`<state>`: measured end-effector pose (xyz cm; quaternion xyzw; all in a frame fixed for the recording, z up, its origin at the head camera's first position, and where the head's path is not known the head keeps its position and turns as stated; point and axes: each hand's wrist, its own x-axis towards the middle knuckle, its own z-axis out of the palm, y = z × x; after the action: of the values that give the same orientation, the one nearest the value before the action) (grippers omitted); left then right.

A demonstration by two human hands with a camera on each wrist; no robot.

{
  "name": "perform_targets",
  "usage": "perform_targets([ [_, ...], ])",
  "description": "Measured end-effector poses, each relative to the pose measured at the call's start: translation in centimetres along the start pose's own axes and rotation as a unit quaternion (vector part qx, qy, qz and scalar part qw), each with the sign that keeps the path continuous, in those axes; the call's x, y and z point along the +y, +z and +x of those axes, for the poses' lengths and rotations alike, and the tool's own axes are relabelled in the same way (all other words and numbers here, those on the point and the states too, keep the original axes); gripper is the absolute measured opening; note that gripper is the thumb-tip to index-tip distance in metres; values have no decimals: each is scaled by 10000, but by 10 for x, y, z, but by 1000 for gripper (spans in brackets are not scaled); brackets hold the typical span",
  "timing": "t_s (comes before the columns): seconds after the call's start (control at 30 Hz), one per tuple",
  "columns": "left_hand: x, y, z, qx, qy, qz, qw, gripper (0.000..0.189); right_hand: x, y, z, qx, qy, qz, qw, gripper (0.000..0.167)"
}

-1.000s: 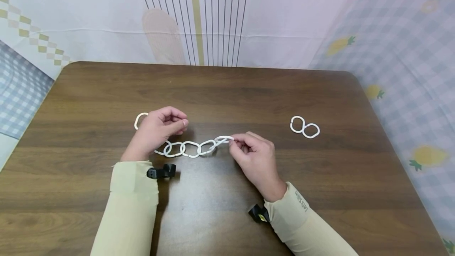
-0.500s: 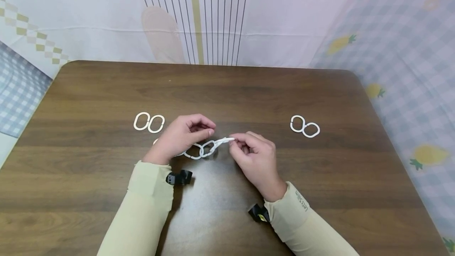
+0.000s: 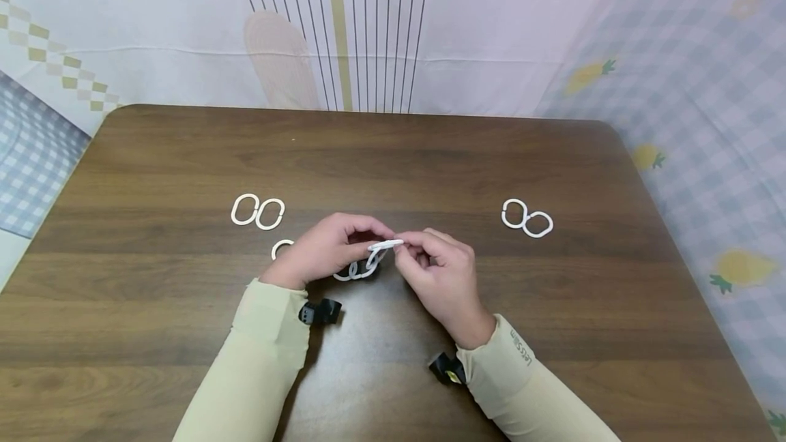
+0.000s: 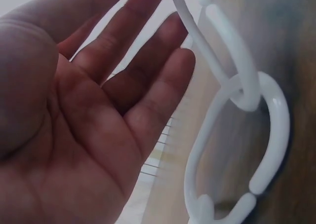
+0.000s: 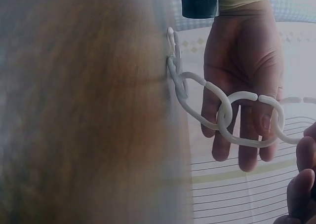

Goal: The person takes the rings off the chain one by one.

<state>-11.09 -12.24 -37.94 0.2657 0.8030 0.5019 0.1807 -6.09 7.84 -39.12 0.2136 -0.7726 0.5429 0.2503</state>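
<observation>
A chain of white plastic oval links (image 3: 385, 245) hangs between the hands above the middle of the table. My right hand (image 3: 439, 271) pinches its end link between thumb and fingertips. My left hand (image 3: 334, 247) is right beside that link, thumb and index finger spread around its near end. In the left wrist view, the left hand (image 4: 94, 120) has its fingers extended, with a lower chain link (image 4: 279, 120) alongside. The right wrist view shows the chain (image 5: 244, 142) sagging in front of the left hand (image 5: 242, 51). Part of the chain is hidden behind the left hand.
Two white links (image 3: 257, 212) lie side by side at the left of the brown wooden table (image 3: 393, 155). Another pair of links (image 3: 525, 218) lies at the right. Partly covered by the left hand, one more white link (image 3: 279, 245) shows.
My left hand has moved right along the chain to the end link at my right hand, uncovering the left pair of links. The right hand has stayed in place.
</observation>
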Motion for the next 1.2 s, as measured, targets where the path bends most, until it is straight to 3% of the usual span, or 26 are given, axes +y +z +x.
perform_targets([
  [0.53,1,0,0,436,-59,91,9990,25,-1,-1,1,43,-12,89,10000,15],
  [0.83,0,-2,0,708,-194,190,9971,15,-3,-2,0,-230,329,278,9988,16],
  [1.2,3,-8,-4,919,-351,-82,9951,12,-1,-1,0,-215,152,-126,9996,9],
])
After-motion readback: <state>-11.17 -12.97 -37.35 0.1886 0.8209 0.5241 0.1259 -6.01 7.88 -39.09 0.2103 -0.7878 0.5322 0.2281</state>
